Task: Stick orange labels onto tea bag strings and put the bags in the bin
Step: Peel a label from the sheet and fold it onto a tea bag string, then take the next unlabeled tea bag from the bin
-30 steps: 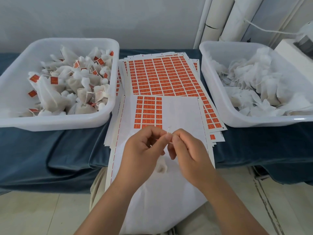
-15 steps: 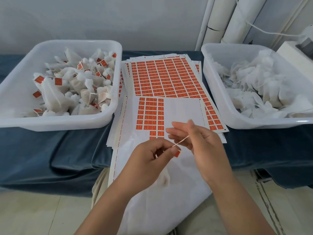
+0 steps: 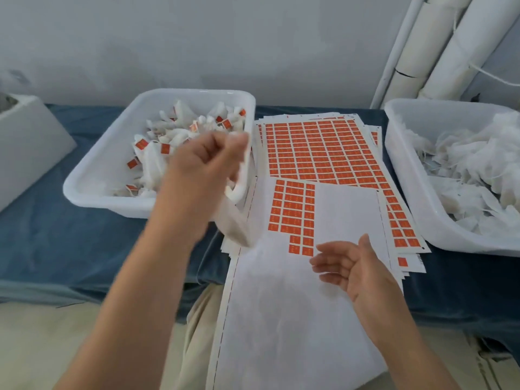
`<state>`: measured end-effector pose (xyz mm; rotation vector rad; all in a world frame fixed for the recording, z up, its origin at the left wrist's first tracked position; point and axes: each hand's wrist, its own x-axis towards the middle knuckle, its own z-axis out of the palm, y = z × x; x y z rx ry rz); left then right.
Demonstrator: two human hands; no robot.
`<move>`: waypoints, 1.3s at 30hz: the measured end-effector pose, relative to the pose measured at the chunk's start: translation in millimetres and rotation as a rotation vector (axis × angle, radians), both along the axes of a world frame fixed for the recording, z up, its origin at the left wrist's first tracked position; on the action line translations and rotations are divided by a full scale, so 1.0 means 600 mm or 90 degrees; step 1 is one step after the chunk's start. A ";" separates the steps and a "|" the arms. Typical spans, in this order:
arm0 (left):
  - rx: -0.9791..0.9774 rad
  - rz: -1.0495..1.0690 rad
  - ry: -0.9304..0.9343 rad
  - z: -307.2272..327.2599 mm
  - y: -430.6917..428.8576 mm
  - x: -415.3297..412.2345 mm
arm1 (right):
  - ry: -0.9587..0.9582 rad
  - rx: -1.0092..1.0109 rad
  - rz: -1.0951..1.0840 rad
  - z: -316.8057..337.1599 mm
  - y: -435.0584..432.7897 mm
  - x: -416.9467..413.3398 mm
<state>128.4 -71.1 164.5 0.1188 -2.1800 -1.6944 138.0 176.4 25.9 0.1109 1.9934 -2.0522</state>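
Head camera looks down on a surface covered with dark blue cloth (image 3: 70, 240). On its left part stands a white rectangular plastic bin (image 3: 84, 175), and inside it lies a heap of white tea bags with small orange labels (image 3: 174, 133) on their strings. The left hand (image 3: 202, 164) is raised over the right side of this bin with its fingers curled. It is blurred, so I cannot tell if its grip is clenched on something or released. Just under this hand, in front of the right wall of the bin, is a blurred white tea bag (image 3: 235, 190). Whether the hand touches it, I cannot tell.

Between the two bins lies a pile of paper sheets with rows of orange rectangular labels (image 3: 318, 147). On top of the pile, nearer to the person, lies a partly used white backing sheet (image 3: 346, 215), which keeps orange labels only on its left part and hangs over the near edge of the surface. The right hand (image 3: 354, 266) is above this sheet with the palm turned to the left and the fingers relaxed. Its grip is released and holds nothing.

On the right stands a second white plastic bin (image 3: 399, 153), filled with plain white tea bags (image 3: 472, 164). At the far left, a white box (image 3: 25, 144) stands on the cloth. Behind, white pipes (image 3: 439, 52) go up along a grey wall.
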 end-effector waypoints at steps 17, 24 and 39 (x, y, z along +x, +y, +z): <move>-0.452 0.242 -0.167 -0.075 -0.204 -0.187 | 0.112 0.179 0.022 0.021 0.022 0.031; -0.379 0.228 0.135 -0.034 -0.086 -0.099 | 0.292 0.366 -0.154 0.126 0.109 -0.034; -0.159 -0.189 -0.051 -0.155 0.137 0.005 | 0.030 0.889 0.141 0.106 0.272 -0.288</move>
